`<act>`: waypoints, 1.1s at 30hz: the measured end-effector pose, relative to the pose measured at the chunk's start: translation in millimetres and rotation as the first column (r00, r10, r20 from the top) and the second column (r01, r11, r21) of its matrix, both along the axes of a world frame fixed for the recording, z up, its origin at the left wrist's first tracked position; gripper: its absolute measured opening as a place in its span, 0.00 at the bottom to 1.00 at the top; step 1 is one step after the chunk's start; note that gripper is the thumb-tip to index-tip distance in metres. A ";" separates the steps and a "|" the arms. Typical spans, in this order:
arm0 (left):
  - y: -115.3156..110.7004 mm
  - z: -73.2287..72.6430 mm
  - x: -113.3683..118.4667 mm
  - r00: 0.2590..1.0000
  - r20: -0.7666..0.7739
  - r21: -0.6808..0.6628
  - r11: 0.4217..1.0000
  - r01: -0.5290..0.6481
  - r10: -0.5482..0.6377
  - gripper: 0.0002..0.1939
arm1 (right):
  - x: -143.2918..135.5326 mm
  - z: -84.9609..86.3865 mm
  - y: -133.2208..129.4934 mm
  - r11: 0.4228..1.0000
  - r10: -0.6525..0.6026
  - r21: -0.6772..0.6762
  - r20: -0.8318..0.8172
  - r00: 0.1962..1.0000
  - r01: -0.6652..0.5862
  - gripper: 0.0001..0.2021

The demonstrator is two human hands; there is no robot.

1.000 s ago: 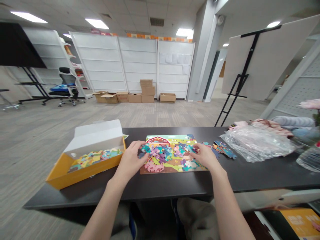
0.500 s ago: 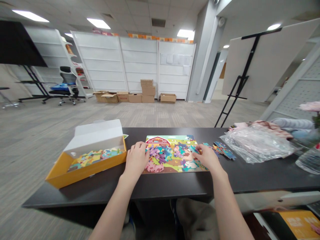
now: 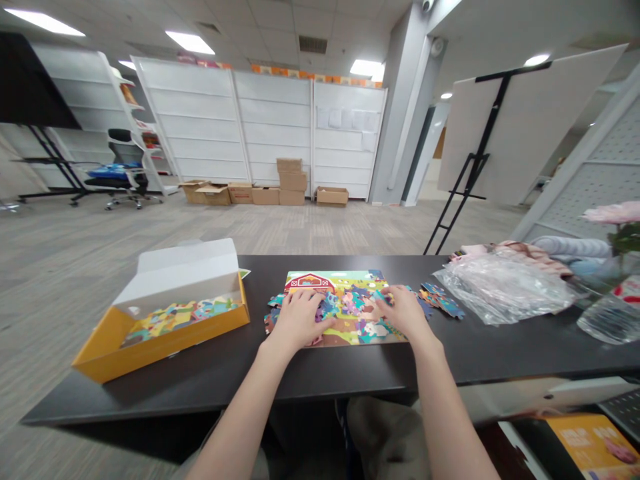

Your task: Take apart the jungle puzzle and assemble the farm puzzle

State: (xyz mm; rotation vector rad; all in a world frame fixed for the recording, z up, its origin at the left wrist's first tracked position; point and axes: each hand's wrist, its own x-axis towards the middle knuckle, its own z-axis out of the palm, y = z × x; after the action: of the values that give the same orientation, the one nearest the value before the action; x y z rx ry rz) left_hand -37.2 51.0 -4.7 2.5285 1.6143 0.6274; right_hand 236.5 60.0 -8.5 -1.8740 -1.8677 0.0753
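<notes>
A colourful farm picture board (image 3: 345, 339) with a red barn lies on the black table, with puzzle pieces spread over it. My left hand (image 3: 299, 319) rests palm down over the left part of the board, fingers apart, covering some pieces. On the right side my right hand (image 3: 404, 310) has thumb and fingers bent around a teal piece near the board's edge; the hold is hard to make out. Loose pieces (image 3: 443, 301) lie right of the board, and others (image 3: 273, 312) show at its left edge, beside my left hand.
An open yellow box (image 3: 175, 340) holding more pieces stands at the left. Clear plastic bags (image 3: 505, 287) lie at the right, near a clear container (image 3: 610, 313) and a pink flower (image 3: 620, 212). Beyond the table are cardboard boxes (image 3: 291, 183) and an easel (image 3: 467, 177).
My left hand has moved right, from the board's left edge onto its pieces, uncovering the loose pieces at the left. The whole view has shifted slightly.
</notes>
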 end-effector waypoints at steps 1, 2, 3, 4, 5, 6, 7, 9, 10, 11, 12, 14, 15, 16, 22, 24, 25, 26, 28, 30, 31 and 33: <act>-0.2 0.5 -1.1 1.000 0.007 -0.004 1.000 0.001 -0.001 0.22 | -5.2 1.1 0.8 0.999 0.030 0.019 -0.015 0.999 -0.030 0.12; -0.6 1.3 -2.3 1.000 0.014 -0.008 1.000 0.002 -0.002 0.21 | -11.7 2.3 1.5 0.998 0.062 0.033 -0.023 0.998 -0.061 0.12; -1.0 2.1 -3.5 1.000 0.021 -0.011 1.000 0.000 0.000 0.21 | -19.0 3.6 2.0 0.995 0.095 0.041 -0.021 0.995 -0.094 0.12; -1.5 2.9 -4.7 1.000 0.026 -0.013 1.000 -0.002 0.003 0.21 | -26.7 4.9 2.1 0.992 0.121 0.042 -0.009 0.993 -0.120 0.13; -1.9 3.8 -5.8 1.000 0.030 -0.014 1.000 -0.006 0.006 0.21 | -34.4 5.9 1.8 0.990 0.136 0.037 0.008 0.991 -0.137 0.14; -2.2 4.5 -7.0 0.999 0.031 -0.013 1.000 -0.008 0.008 0.21 | -41.3 6.7 1.2 0.989 0.142 0.027 0.027 0.989 -0.143 0.15; -2.5 5.2 -8.2 0.999 0.032 -0.012 1.000 -0.008 0.009 0.21 | -47.2 7.2 0.5 0.990 0.139 0.014 0.042 0.989 -0.140 0.16; -3.2 6.1 -11.0 0.999 0.034 -0.006 1.000 -0.010 0.011 0.21 | -54.4 6.8 -0.8 0.992 0.125 -0.016 0.048 0.991 -0.124 0.18; -3.5 6.3 -12.6 0.999 0.040 -0.006 1.000 -0.013 0.013 0.21 | -55.7 6.0 -1.0 0.992 0.123 -0.032 0.032 0.992 -0.122 0.18; -3.9 6.3 -14.4 0.999 0.049 -0.006 1.000 -0.014 0.015 0.21 | -55.7 4.8 -0.9 0.991 0.129 -0.046 0.005 0.992 -0.129 0.17; -4.3 6.1 -16.3 0.998 0.062 -0.008 1.000 -0.010 0.011 0.22 | -54.8 3.3 -0.5 0.989 0.138 -0.056 -0.032 0.990 -0.140 0.17; -4.9 5.2 -20.2 0.996 0.089 -0.009 1.000 0.010 -0.010 0.22 | -51.4 0.2 1.2 0.985 0.157 -0.055 -0.115 0.981 -0.164 0.18; -5.1 4.6 -22.0 0.995 0.098 -0.008 1.000 0.021 -0.020 0.22 | -49.6 -1.2 2.3 0.984 0.163 -0.043 -0.155 0.974 -0.172 0.19; -5.3 4.0 -23.7 0.994 0.103 -0.006 1.000 0.027 -0.026 0.23 | -48.1 -2.2 3.4 0.984 0.171 -0.021 -0.189 0.967 -0.178 0.20; -5.3 2.7 -31.2 0.997 0.078 0.007 1.000 0.027 -0.028 0.21 | -40.7 0.2 7.9 0.980 0.201 0.061 -0.358 0.912 -0.192 0.13; -5.5 2.6 -32.5 0.997 0.065 0.009 0.999 0.047 -0.048 0.20 | -34.4 3.0 7.4 0.982 0.189 0.075 -0.423 0.886 -0.174 0.10; -5.8 2.5 -32.9 0.997 0.057 0.007 0.998 0.058 -0.058 0.20 | -29.9 4.5 6.7 0.983 0.185 0.093 -0.445 0.876 -0.160 0.10; -6.0 2.3 -33.1 0.997 0.049 0.003 0.998 0.067 -0.067 0.21 | -24.7 6.0 5.7 0.984 0.174 0.112 -0.463 0.869 -0.137 0.10; -6.4 2.0 -33.2 0.997 0.037 -0.004 0.997 0.074 -0.074 0.21 | -12.9 8.7 3.4 0.988 0.127 0.137 -0.486 0.865 -0.069 0.13; -6.5 1.9 -32.8 0.996 0.034 -0.002 0.997 0.078 -0.078 0.22 | -1.7 10.7 1.4 0.990 0.060 0.138 -0.482 0.874 0.009 0.14; -6.4 2.1 -32.3 0.996 0.037 0.003 0.996 0.086 -0.086 0.22 | 2.9 11.3 0.7 0.990 0.030 0.138 -0.471 0.882 0.040 0.15; -6.1 2.5 -30.9 0.992 0.051 0.017 0.993 0.115 -0.115 0.22 | 9.6 11.6 -0.2 0.987 -0.015 0.139 -0.448 0.894 0.086 0.15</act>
State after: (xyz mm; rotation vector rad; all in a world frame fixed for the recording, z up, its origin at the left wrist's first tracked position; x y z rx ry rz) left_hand -68.1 44.9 -2.2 2.5701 1.4404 0.6883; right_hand 246.1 59.8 3.1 -1.6291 -1.4651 0.3071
